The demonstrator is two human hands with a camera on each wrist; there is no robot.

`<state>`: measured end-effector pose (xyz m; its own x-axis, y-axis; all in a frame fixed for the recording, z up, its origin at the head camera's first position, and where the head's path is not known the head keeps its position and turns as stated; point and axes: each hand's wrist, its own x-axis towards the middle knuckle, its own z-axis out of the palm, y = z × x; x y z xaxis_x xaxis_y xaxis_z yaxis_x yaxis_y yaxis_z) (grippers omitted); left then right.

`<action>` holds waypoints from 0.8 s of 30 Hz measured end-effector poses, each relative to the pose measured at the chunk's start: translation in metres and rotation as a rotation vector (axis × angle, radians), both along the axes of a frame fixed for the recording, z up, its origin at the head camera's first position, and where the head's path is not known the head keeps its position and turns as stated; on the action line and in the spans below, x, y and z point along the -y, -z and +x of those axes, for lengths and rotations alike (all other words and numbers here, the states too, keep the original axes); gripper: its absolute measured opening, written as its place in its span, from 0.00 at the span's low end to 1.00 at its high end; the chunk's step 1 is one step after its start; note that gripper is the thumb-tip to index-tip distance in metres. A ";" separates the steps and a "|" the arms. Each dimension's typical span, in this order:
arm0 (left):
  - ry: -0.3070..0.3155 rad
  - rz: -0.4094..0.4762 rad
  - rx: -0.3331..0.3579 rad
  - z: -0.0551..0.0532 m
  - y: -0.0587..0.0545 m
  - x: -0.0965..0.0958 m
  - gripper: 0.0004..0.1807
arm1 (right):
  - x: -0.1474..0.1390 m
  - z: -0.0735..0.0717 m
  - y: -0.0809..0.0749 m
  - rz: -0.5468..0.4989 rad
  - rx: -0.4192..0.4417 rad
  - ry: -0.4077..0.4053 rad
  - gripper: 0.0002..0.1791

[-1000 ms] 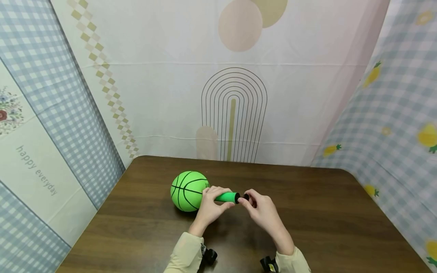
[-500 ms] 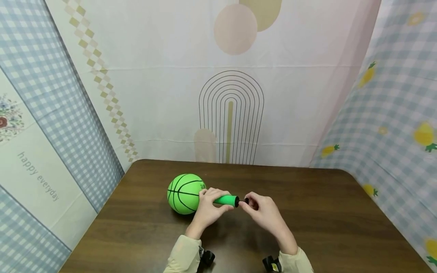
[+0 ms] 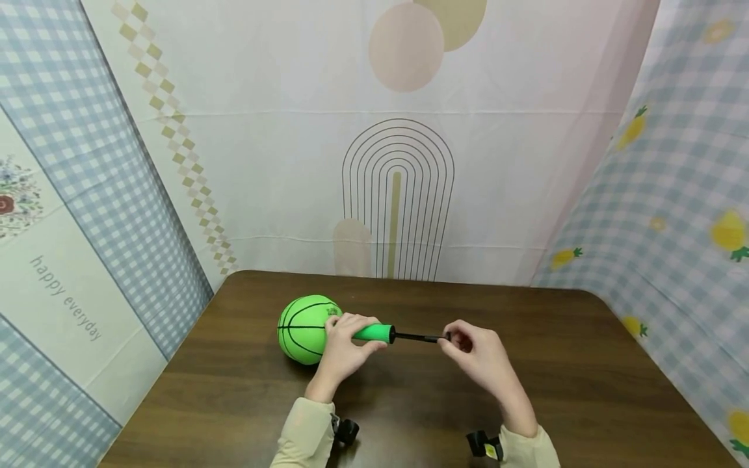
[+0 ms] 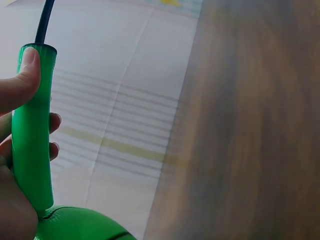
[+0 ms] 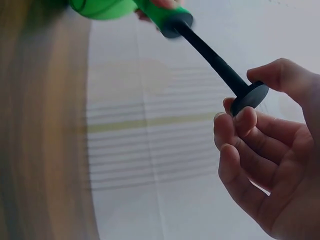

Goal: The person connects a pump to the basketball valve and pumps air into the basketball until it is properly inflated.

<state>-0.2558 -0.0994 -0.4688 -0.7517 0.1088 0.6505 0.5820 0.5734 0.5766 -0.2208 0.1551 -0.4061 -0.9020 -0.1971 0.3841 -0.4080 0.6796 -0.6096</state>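
Note:
A green hand pump (image 3: pixel 373 333) lies sideways in the air, its far end against a green basketball (image 3: pixel 305 328) with black lines. My left hand (image 3: pixel 344 344) grips the pump's barrel, thumb along it near the black collar, as the left wrist view shows. Out of the barrel reaches a long black rod (image 5: pixel 212 60), ending in a flat round black handle (image 5: pixel 251 98). My right hand (image 3: pixel 481 356) pinches that disc between thumb and fingers. In the left wrist view the pump's lower end (image 4: pixel 42 202) meets the ball's surface; a needle there is hidden.
Under the hands is a dark brown wooden table (image 3: pixel 526 377) with rounded back corners. A pale patterned cloth (image 3: pixel 281 162) hangs behind it. Checked cloths hang at the left (image 3: pixel 140 214) and right (image 3: pixel 673 227).
My right hand has moved right with the handle, drawing a long stretch of black rod out of the barrel. The left hand, pump and ball have shifted slightly left.

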 end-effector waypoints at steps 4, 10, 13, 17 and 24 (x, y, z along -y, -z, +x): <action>-0.023 0.012 -0.004 -0.001 -0.002 0.007 0.20 | -0.009 0.002 -0.005 -0.013 -0.011 0.024 0.04; -0.024 -0.005 -0.012 -0.002 -0.002 0.010 0.20 | -0.010 0.004 -0.006 -0.002 -0.010 0.015 0.04; -0.031 0.000 -0.007 -0.001 -0.002 0.009 0.20 | -0.010 0.003 -0.006 -0.001 -0.006 0.023 0.04; -0.030 0.003 -0.005 0.000 -0.001 0.007 0.20 | -0.010 0.002 -0.004 0.016 -0.021 -0.006 0.04; -0.024 -0.018 -0.019 0.001 0.003 -0.002 0.21 | -0.004 -0.001 0.001 0.044 -0.056 -0.149 0.04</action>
